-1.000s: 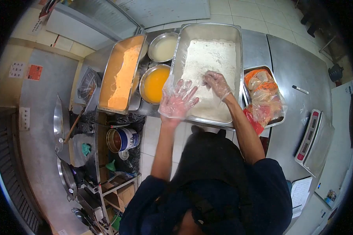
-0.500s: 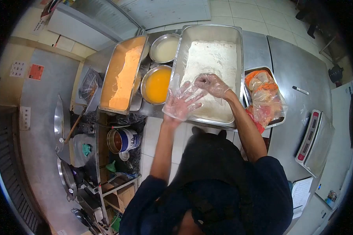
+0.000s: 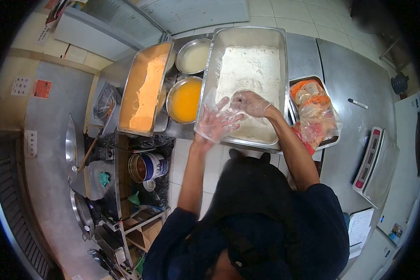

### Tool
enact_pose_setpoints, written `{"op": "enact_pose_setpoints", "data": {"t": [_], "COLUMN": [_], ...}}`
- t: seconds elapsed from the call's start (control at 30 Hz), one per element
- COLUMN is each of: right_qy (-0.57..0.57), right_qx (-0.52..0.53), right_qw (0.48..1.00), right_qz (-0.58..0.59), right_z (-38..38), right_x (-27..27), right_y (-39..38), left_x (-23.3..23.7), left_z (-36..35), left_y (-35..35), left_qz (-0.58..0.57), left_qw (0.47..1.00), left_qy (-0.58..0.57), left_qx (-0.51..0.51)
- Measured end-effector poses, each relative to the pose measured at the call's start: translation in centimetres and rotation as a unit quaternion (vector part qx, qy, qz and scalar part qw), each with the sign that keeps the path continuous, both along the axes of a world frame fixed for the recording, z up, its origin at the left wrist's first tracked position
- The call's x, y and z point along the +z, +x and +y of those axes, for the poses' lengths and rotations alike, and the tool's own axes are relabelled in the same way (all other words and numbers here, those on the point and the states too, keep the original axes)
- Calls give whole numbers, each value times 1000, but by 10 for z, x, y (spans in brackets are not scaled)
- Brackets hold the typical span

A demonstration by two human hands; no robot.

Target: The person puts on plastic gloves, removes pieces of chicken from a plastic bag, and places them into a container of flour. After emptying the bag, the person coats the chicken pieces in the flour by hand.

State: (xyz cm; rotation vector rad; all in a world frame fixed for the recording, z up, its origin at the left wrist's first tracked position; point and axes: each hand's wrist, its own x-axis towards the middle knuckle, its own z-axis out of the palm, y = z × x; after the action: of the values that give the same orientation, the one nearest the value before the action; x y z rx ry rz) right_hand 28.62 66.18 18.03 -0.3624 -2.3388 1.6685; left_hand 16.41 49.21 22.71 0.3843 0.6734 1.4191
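My left hand [image 3: 218,122], in a loose clear plastic glove, is open with its fingers spread above the near left edge of a deep steel pan [image 3: 287,46]. Just right of it is my right hand [image 3: 253,103], also in a clear glove. Its fingers are curled together near the left fingertips; whatever lies between them is hidden. White flour [image 3: 252,63] covers the bottom of the pan beneath both hands.
Left of the pan stand a bowl of orange-yellow liquid [image 3: 187,100], a bowl of pale liquid [image 3: 196,58] and a pan of orange powder [image 3: 147,93]. To the right are a tray with bagged food [image 3: 312,112], a marker [image 3: 358,103] and a scale [image 3: 371,161].
Both hands stay over the near part of the flour pan. The right fingers have curled a little more and shifted slightly down; the left hand remains spread.
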Motion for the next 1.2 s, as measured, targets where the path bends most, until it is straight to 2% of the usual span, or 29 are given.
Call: {"op": "enact_pose_setpoints", "data": {"t": [0.1, 0.23, 0.33, 0.4, 0.5, 0.63, 0.7, 0.73, 0.83, 0.87, 0.9, 0.97, 1.0, 1.07, 1.13, 1.2], "right_qy": [45, 43, 32, 91, 85, 99, 77, 76, 33, 41, 96, 172, 172, 153, 135, 120], "right_qx": [-35, -81, -128, -149, -208, -211, -362, -361, -231, -163, -107, -94, -96, -169, -169, -175], "right_qw": [998, 996, 991, 984, 974, 972, 919, 920, 972, 985, 986, 977, 977, 968, 971, 975], "right_qz": [23, 21, -1, 43, 42, 33, 131, 132, 38, 39, 85, 87, 86, 103, 97, 65], "right_z": [2, -3, -2, 4, 20, 22, 17, 13, -15, -30, -49, -83, -88, -96, -90, -86], "right_x": [-7, -8, -8, -15, -18, -8, 1, 6, 20, 15, 17, 23, 21, 10, -2, -8], "right_y": [1, -2, -3, -5, 1, 7, 8, 12, 29, 30, 31, 30, 24, 15, 8, 5], "left_x": [-2, -7, -7, -8, -6, -9, -12, -15, -24, -25, -26, -18, -16, -40, -43, -40], "left_z": [2, 4, 7, 7, 1, 5, 6, 5, 5, 7, 10, 16, 18, 20, 22, 23], "left_y": [5, 8, 12, 12, 7, 6, 5, 3, 2, 2, 2, 7, 9, 0, -3, -1], "left_qz": [-6, -33, -22, -33, -46, -63, -20, -19, -47, -41, -33, -19, -5, 2, 10, 67], "left_qw": [1000, 999, 999, 999, 997, 995, 995, 995, 992, 987, 980, 975, 969, 970, 971, 969], "left_qy": [-15, 6, 18, 14, 26, 31, 23, 23, 24, -10, -44, -78, -113, -105, -93, -136], "left_qx": [6, -3, 19, 35, 57, 73, 93, 95, 116, 153, 190, 205, 221, 219, 220, 192]}}
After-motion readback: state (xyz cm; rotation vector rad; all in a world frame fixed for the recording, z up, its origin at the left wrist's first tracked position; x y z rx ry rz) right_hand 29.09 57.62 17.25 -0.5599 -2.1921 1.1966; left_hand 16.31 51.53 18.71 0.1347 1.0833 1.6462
